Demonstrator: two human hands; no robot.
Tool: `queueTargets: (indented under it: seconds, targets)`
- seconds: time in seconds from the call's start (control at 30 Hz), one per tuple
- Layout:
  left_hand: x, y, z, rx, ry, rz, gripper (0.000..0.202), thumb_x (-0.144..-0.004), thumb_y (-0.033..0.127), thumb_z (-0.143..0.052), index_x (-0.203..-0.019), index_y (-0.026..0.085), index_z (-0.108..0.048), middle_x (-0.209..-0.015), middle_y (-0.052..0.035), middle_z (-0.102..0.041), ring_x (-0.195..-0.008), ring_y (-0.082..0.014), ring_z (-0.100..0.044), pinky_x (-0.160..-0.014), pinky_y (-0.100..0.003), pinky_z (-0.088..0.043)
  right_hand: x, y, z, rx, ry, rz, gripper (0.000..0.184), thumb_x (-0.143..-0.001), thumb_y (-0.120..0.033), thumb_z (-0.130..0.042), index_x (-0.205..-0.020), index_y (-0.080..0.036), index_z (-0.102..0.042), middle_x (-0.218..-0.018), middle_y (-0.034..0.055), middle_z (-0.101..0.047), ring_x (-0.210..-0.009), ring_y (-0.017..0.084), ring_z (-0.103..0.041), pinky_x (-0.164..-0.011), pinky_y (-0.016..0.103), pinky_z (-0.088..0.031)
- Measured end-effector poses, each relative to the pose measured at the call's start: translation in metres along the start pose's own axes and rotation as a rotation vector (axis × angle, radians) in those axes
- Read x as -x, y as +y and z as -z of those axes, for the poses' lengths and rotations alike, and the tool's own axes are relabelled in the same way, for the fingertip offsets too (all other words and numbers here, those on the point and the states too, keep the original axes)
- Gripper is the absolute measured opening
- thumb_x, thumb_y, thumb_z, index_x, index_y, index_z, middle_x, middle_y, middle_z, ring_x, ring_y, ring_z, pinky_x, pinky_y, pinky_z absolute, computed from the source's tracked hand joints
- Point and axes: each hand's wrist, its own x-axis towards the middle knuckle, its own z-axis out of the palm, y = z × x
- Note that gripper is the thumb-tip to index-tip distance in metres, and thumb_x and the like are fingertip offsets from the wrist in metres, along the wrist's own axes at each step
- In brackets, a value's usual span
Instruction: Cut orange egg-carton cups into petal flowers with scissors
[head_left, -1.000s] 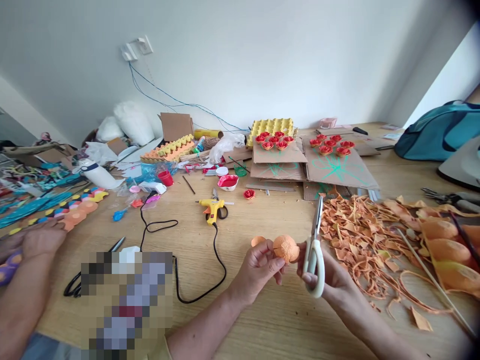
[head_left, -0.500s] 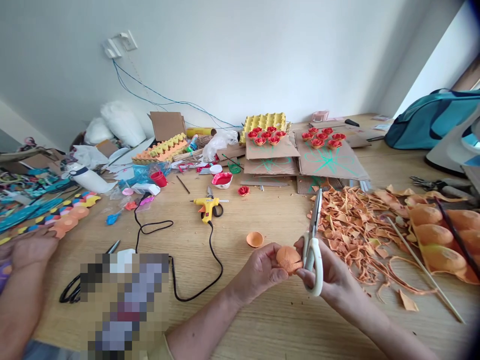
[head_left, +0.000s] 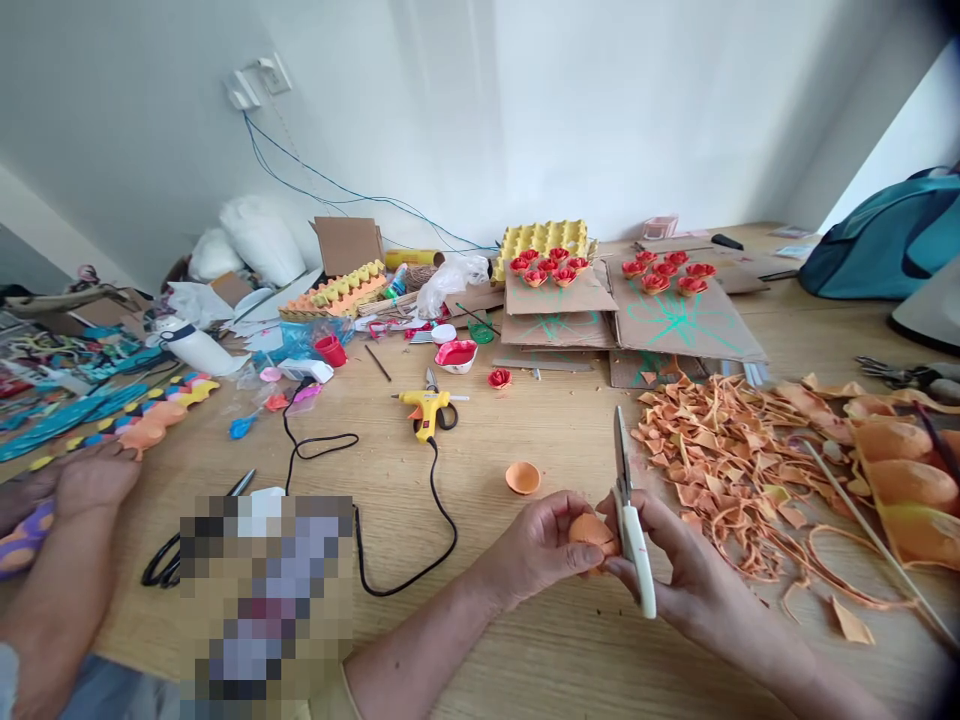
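My left hand point(head_left: 541, 553) pinches an orange egg-carton cup point(head_left: 587, 530) between thumb and fingers; a slit shows in its side. In my right hand point(head_left: 670, 560) are white-handled scissors point(head_left: 636, 550), blades pointing up and away and looking closed. The right fingertips also reach the cup's right edge. Just beyond my left hand an orange cup point(head_left: 523, 478) rests alone on the table. Farther off lies a red paper flower point(head_left: 499, 378), near a white dish point(head_left: 456, 356) of red paint.
Orange scraps point(head_left: 712, 460) are heaped right, beside an orange egg carton point(head_left: 907, 465). A yellow glue gun point(head_left: 425, 412) trails a black cord. Red flowers stand on cardboard sheets point(head_left: 690, 320) behind. Another person's hand point(head_left: 97, 475) rests at left by coloured carton strips. Black-handled scissors point(head_left: 172, 555) lie nearer.
The cup has turned in my fingers and its slit now faces differently. The scissors have rotated, their handles seen more edge-on. The whole view has shifted slightly.
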Motion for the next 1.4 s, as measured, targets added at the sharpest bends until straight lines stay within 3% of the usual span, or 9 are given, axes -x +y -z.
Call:
queueTargets:
  seconds: [0.27, 0.47, 0.63, 0.87, 1.0, 1.1, 1.17, 1.27, 1.4]
  targets:
    - [-0.001, 0.0, 0.0, 0.06, 0.087, -0.087, 0.041, -0.068, 0.034, -0.086, -0.091, 0.019, -0.054, -0.085, -0.001, -0.062, -0.081, -0.0145, -0.061, -0.068, -0.027, -0.055, -0.001, 0.008, 0.0, -0.096, 0.05, -0.025, 0.018, -0.094, -0.034, -0.058, -0.11, -0.026, -0.054, -0.087, 0.0007, -0.062, -0.08, 0.019, -0.059, -0.076, 0.031, -0.05]
    - [-0.001, -0.002, 0.001, 0.009, 0.067, -0.057, 0.039, -0.069, 0.033, -0.086, -0.084, 0.018, -0.054, -0.086, -0.0034, -0.067, -0.077, -0.0133, -0.062, -0.075, -0.03, -0.051, -0.002, 0.004, -0.003, -0.091, 0.045, -0.053, 0.02, -0.092, -0.034, -0.061, -0.108, -0.026, -0.052, -0.084, -0.0005, -0.062, -0.078, 0.018, -0.058, -0.073, 0.03, -0.049]
    - [0.0, -0.005, 0.004, -0.23, 0.06, -0.079, 0.034, -0.071, 0.035, -0.083, -0.084, 0.018, -0.057, -0.083, -0.002, -0.064, -0.074, -0.0129, -0.061, -0.074, -0.028, -0.046, -0.003, -0.001, -0.003, -0.078, 0.052, -0.027, 0.016, -0.095, -0.037, -0.058, -0.104, -0.026, -0.052, -0.083, -0.0004, -0.059, -0.077, 0.018, -0.056, -0.073, 0.031, -0.049]
    - [0.0, -0.007, 0.006, -0.49, 0.065, -0.156, 0.018, -0.082, 0.031, -0.072, -0.089, 0.016, -0.065, -0.085, -0.0067, -0.068, -0.078, -0.0169, -0.063, -0.074, -0.029, -0.049, -0.006, 0.0, -0.001, -0.087, 0.105, 0.003, 0.018, -0.092, -0.027, -0.06, -0.108, -0.024, -0.051, -0.084, -0.0007, -0.059, -0.076, 0.017, -0.055, -0.073, 0.03, -0.047]
    - [0.0, 0.003, 0.004, -0.64, 0.079, -0.331, 0.008, -0.085, 0.024, -0.067, -0.083, 0.017, -0.064, -0.088, -0.0078, -0.069, -0.085, -0.0199, -0.064, -0.08, -0.033, -0.051, -0.007, -0.001, 0.001, -0.069, 0.141, 0.036, 0.011, -0.09, -0.022, -0.06, -0.095, -0.024, -0.05, -0.086, -0.0004, -0.06, -0.079, 0.017, -0.056, -0.076, 0.03, -0.047]
    - [0.001, 0.011, 0.005, -0.783, 0.104, -0.509, 0.004, -0.083, 0.017, -0.066, -0.08, 0.018, -0.065, -0.093, -0.0064, -0.069, -0.093, -0.0198, -0.062, -0.091, -0.035, -0.045, -0.006, -0.004, 0.001, -0.058, 0.156, 0.045, 0.011, -0.09, -0.023, -0.059, -0.092, -0.024, -0.049, -0.085, -0.0004, -0.06, -0.079, 0.017, -0.056, -0.076, 0.03, -0.047]
    - [0.001, 0.013, 0.008, -0.824, 0.148, -0.56, 0.003, -0.083, 0.017, -0.068, -0.081, 0.02, -0.067, -0.093, -0.005, -0.068, -0.092, -0.0187, -0.06, -0.089, -0.034, -0.042, -0.005, -0.004, 0.001, -0.052, 0.166, 0.053, 0.01, -0.09, -0.025, -0.059, -0.092, -0.024, -0.049, -0.085, -0.0003, -0.06, -0.078, 0.017, -0.056, -0.075, 0.03, -0.046]
    - [0.001, 0.011, 0.013, -0.646, 0.223, -0.534, 0.005, -0.084, 0.024, -0.069, -0.083, 0.02, -0.066, -0.084, -0.0023, -0.063, -0.081, -0.0158, -0.055, -0.076, -0.028, -0.042, -0.005, 0.0, 0.003, -0.045, 0.178, 0.06, 0.01, -0.092, -0.029, -0.059, -0.095, -0.024, -0.05, -0.086, 0.0002, -0.059, -0.08, 0.018, -0.056, -0.076, 0.031, -0.046]
    - [0.0, 0.009, 0.015, -0.246, 0.314, -0.375, 0.02, -0.081, 0.034, -0.074, -0.081, 0.018, -0.062, -0.078, 0.0013, -0.057, -0.071, -0.0108, -0.05, -0.067, -0.024, -0.04, -0.005, 0.008, 0.008, 0.027, 0.158, 0.047, 0.013, -0.094, -0.032, -0.056, -0.101, -0.023, -0.052, -0.084, 0.0, -0.058, -0.077, 0.018, -0.055, -0.071, 0.031, -0.045]
